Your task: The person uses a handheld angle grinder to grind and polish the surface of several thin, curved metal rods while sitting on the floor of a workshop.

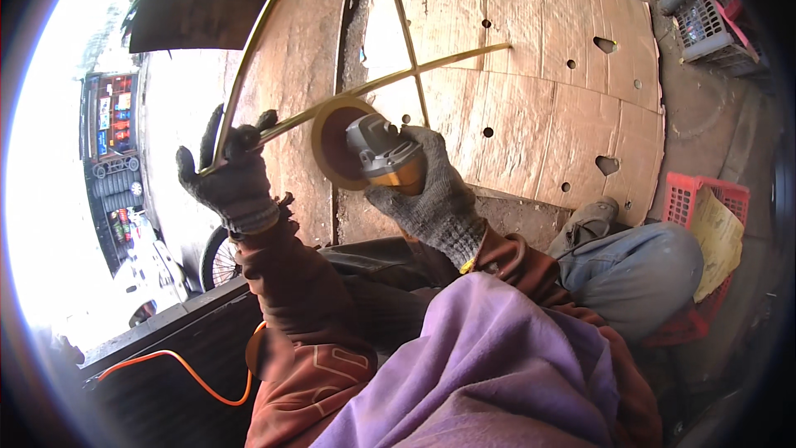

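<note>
My left hand (236, 174), in a dark knitted glove, grips a brass-coloured metal rod frame (460, 56) at one corner, where two rods meet. In my right hand (439, 199), also gloved, is an angle grinder (390, 153) with a grey head and a yellow-orange body. Its round brown disc (332, 145) is up against or very close to the crossing rod, just right of my left hand; whether they touch I cannot tell. From there the frame's rods reach up and to the right, crossing over the cardboard.
A flattened cardboard sheet (531, 149) with several holes lies on the ground ahead. To the right are a red plastic crate (678, 199) and a grey crate (701, 25). An orange cord (186, 365) curves at lower left, near a spoked wheel (222, 261). A jeans-clad knee (647, 270) is at right.
</note>
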Tool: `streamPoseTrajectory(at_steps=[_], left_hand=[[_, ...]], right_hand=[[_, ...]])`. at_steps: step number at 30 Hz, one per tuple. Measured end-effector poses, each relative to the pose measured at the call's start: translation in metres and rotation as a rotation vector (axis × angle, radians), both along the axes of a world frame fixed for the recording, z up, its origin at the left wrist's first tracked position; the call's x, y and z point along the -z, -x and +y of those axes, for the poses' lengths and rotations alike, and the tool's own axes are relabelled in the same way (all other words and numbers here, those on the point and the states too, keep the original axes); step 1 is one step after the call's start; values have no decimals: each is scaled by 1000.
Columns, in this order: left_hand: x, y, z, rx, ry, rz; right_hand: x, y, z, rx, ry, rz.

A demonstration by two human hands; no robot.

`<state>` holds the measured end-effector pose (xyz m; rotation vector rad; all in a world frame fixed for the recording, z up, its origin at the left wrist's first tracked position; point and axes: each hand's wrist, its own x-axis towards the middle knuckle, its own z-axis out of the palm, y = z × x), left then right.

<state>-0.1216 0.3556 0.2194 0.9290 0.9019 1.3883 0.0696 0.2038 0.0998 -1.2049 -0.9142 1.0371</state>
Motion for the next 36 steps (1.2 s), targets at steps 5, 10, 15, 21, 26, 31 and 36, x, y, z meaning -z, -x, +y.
streamPoseTrajectory(at_steps=[5,10,15,21,26,31,36], left_hand=[[7,19,4,86,-48,-9],[2,9,1,89,-45,-20],[-1,-1,-2,-31,-23,35],[-1,10,2,220,-73,-43],[0,14,6,241,-74,-66],[0,17,5,264,-81,-65],[1,24,6,233,-92,-29]], right_hand=[[8,-3,-1,10,92,26],[23,-5,0,32,92,43],[28,-10,1,79,124,72],[37,-13,1,98,161,73],[38,-19,1,97,208,124],[51,-20,1,108,216,130],[48,-25,2,106,234,131]])
